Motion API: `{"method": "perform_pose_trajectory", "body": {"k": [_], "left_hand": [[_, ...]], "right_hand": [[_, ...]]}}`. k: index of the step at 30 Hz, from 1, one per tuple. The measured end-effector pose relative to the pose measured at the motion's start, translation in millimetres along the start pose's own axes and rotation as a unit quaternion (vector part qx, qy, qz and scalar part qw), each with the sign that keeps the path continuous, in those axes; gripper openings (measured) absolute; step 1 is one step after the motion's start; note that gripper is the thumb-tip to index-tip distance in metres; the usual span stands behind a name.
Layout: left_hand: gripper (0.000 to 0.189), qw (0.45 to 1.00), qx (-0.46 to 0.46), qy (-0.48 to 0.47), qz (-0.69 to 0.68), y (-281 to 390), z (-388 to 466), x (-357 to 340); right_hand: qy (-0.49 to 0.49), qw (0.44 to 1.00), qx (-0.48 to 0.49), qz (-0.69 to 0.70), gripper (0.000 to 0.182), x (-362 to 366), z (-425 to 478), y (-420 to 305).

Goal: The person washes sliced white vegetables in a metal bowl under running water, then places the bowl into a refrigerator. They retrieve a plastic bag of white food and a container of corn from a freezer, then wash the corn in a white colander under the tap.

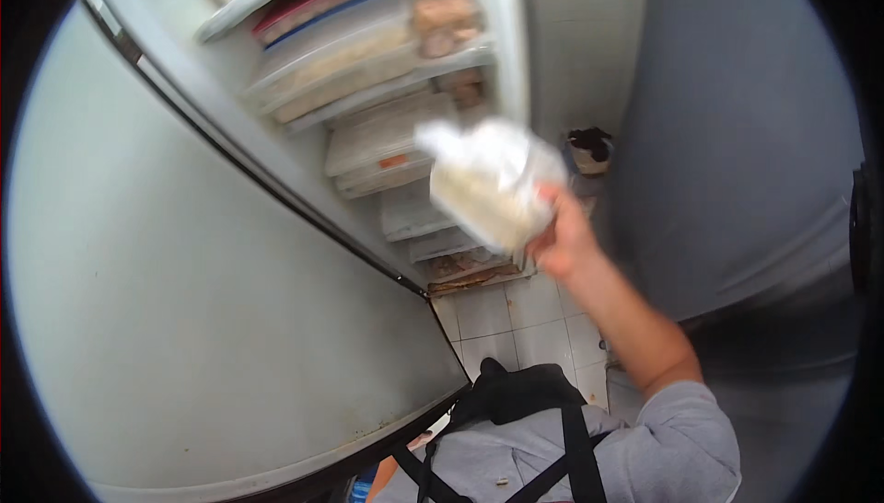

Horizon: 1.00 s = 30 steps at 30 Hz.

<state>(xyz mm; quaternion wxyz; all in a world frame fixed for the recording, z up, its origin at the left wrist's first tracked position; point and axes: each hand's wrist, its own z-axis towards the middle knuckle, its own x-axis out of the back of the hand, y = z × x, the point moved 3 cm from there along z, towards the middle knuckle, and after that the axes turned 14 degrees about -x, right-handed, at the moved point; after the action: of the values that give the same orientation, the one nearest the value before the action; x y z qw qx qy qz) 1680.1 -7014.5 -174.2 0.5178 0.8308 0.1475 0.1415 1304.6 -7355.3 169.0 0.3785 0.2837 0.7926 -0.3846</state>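
Note:
My right hand [563, 230] grips a blurred white plastic bag [501, 158] with a pale, block-shaped load showing at its lower side. It is held up in front of the shelves of an open upright refrigerator [507, 27]. Stacked on those shelves are lidded plastic containers [380, 151], several with pale contents. Low at the door's bottom edge, a sliver of my left hand [419, 440] shows beside my body; most of it is hidden, and its grip cannot be made out.
The refrigerator door [207, 261] stands wide on the left. A large grey surface [732, 137] rises on the right. Between it and the refrigerator, a small bucket-like container [590, 154] holds something dark. White floor tiles [487, 313] lie below.

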Motion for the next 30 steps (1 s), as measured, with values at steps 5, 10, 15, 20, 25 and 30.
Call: {"method": "perform_pose_trajectory", "body": {"k": [5,10,15,20,25,30], "left_hand": [[0.067,0.978,0.062,-0.194,0.054,3.7,19.7,-78.1],[0.068,0.872,0.119,-0.436,0.186,10.6,26.4,-194.8],[0.069,0.624,0.072,-0.688,0.364,-9.7,1.9,-320.3],[0.075,0.581,0.31,-0.701,0.273,-3.8,-135.2,-419.8],[0.086,0.278,0.352,-0.84,0.304,7.1,-259.7,-471.0],[0.086,0.119,0.39,-0.853,0.324,-22.9,-419.5,-428.0]], "right_hand": [[0.101,0.994,-0.041,-0.015,0.07,210.6,-81.7,87.4],[0.475,0.864,0.069,-0.151,0.087,375.9,-233.6,174.1],[0.577,0.791,0.106,-0.174,0.097,407.2,-391.3,226.0],[0.68,0.693,0.187,-0.148,0.084,354.5,-435.0,298.1],[0.691,0.649,0.283,-0.148,0.082,295.0,-469.3,324.5],[0.699,0.537,0.456,0.125,0.074,299.8,-557.4,414.6]]}}
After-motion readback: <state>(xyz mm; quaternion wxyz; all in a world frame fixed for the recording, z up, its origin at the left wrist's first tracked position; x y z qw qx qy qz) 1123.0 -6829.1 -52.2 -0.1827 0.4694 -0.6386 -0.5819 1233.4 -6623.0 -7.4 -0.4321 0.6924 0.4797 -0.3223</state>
